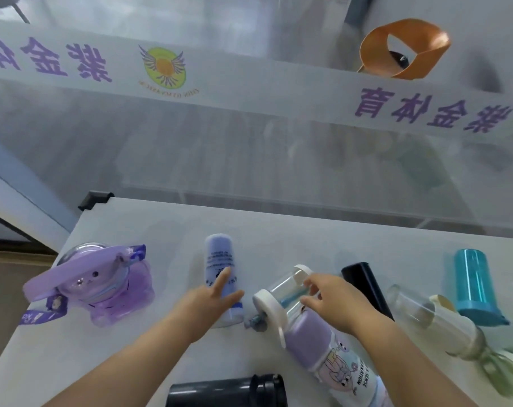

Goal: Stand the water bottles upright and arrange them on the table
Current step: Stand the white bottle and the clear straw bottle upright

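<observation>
white laminate formed the table top [308,239], and the water bottles were spread across its near half. a squat translucent purple bottle with a bear face and a purple strap [102,286] was placed at the left, seemingly upright on its base. a tall pale lavender bottle printed with dark text [220,268] was laid on its side near the middle, and the left hand [211,301] was spread flat over its lower part, fingers released and extended, not closed around it. just to the right, a clear cylindrical bottle with white end caps [281,292] was laid on its side, and the right hand [334,298] was curled over it with thumb and fingertips touching its clear wall, in a loose grasp. a purple and white bottle with a cartoon print [337,359] was laid beneath that hand, its end touching the clear bottle's cap. a slim black cylinder bottle [367,286] was seen lying tilted behind the right wrist. further right, a clear glass bottle with a cream band [431,315] was laid on its side, and beside it a teal translucent bottle [475,283] was stood on its wider teal end. a dark grey bottle with a ribbed cap [229,392] was laid on its side at the near edge.
</observation>
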`<action>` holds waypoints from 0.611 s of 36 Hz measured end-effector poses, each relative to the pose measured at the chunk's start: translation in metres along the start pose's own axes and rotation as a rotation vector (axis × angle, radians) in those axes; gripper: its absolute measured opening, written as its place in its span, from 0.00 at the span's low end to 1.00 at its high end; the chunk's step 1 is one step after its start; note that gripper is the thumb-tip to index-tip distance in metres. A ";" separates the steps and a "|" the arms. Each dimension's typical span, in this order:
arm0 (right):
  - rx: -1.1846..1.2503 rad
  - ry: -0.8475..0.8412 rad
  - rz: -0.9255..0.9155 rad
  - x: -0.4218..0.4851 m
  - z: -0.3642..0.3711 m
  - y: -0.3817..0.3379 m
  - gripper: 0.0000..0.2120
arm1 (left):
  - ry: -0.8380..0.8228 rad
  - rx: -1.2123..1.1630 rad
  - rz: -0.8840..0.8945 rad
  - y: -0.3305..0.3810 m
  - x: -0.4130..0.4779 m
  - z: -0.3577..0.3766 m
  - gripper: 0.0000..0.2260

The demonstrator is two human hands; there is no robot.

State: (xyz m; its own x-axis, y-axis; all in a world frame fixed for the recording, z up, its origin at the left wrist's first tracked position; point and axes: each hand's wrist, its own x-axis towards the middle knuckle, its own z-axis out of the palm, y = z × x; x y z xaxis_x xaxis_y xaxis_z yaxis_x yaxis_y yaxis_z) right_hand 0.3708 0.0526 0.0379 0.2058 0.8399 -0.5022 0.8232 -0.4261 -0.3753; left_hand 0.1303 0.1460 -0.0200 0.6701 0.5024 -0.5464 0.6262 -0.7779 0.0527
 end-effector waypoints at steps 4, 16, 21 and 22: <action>0.013 0.003 -0.009 0.006 0.002 0.001 0.16 | 0.245 0.179 -0.005 -0.009 0.001 0.003 0.43; -0.133 0.035 -0.080 0.015 0.000 0.000 0.16 | 0.452 0.084 0.067 -0.023 0.006 0.019 0.32; -0.236 0.068 -0.157 0.021 0.003 -0.001 0.19 | 0.692 -0.296 -0.042 -0.028 -0.001 -0.002 0.38; -0.264 0.073 -0.177 0.023 0.004 -0.001 0.20 | 0.735 -0.391 -0.053 -0.029 -0.002 -0.007 0.37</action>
State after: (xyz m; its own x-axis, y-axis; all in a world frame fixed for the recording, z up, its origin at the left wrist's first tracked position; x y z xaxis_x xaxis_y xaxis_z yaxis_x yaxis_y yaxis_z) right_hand 0.3724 0.0708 0.0239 0.0765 0.9190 -0.3868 0.9562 -0.1775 -0.2325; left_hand 0.1132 0.1698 -0.0146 0.6404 0.7584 0.1213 0.6667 -0.6273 0.4026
